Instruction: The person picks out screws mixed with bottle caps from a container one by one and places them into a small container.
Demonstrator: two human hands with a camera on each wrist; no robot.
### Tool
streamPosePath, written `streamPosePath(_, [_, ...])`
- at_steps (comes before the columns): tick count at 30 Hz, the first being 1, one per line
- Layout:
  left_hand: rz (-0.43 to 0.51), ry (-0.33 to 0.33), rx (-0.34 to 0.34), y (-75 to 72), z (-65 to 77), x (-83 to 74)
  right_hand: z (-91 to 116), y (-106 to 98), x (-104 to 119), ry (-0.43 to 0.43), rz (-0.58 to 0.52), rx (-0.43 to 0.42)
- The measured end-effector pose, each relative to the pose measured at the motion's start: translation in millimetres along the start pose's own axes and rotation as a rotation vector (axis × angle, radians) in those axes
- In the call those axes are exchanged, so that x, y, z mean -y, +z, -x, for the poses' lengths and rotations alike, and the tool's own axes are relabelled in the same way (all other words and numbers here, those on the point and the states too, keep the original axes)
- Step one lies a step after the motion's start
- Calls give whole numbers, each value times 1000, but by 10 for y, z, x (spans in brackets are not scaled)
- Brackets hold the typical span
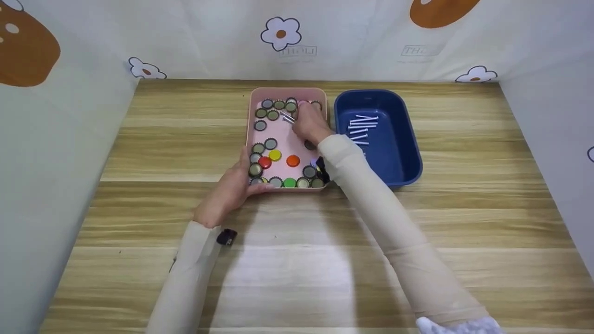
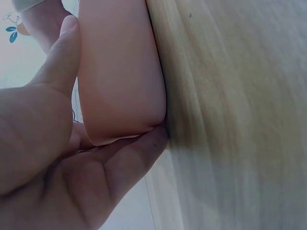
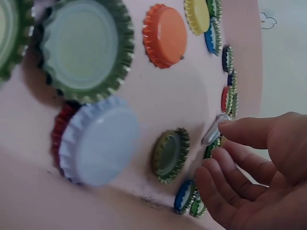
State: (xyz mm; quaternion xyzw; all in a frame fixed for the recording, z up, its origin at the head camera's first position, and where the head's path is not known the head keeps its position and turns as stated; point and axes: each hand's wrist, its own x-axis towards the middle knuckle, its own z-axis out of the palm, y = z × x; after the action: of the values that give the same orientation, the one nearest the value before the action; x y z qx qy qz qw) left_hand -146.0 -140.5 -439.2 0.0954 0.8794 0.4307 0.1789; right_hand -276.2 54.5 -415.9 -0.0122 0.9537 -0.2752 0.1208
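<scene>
A pink tray [image 1: 280,134] holds many bottle caps, most lying with their silver or greenish insides up. A yellow cap [image 1: 275,155], an orange cap [image 1: 293,161] and a red cap [image 1: 265,162] lie coloured side up. My left hand [image 1: 232,185] grips the tray's near left corner, its thumb along the front wall and fingers at the side. Inside the far right part of the tray, my right hand [image 1: 311,123] pinches silver screws [image 1: 287,117] between thumb and fingers. In the right wrist view, the thumb lies on a silver screw [image 3: 211,132] close over the caps.
Right beside the pink tray stands a dark blue tray [image 1: 387,160] with several silver screws [image 1: 364,123] on its floor. Both trays are on a wood-grain table [image 1: 468,195]. A patterned white sheet [image 1: 209,41] hangs behind and at the sides.
</scene>
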Motion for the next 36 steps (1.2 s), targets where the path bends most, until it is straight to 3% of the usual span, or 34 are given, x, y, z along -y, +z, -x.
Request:
streamPosePath(11, [-54, -5, 5, 20, 24, 13, 12, 76, -14, 57, 16, 17])
streamPosePath(18, [-150, 26, -7, 34, 35, 3, -25, 105, -42, -9, 152, -36])
streamPosePath(29, [-152, 13, 0, 28, 21, 9, -51, 112, 21, 50, 130, -32])
streamPosePath(36, [-122, -7, 1, 16, 20, 3, -78, 103, 37, 44, 139, -56])
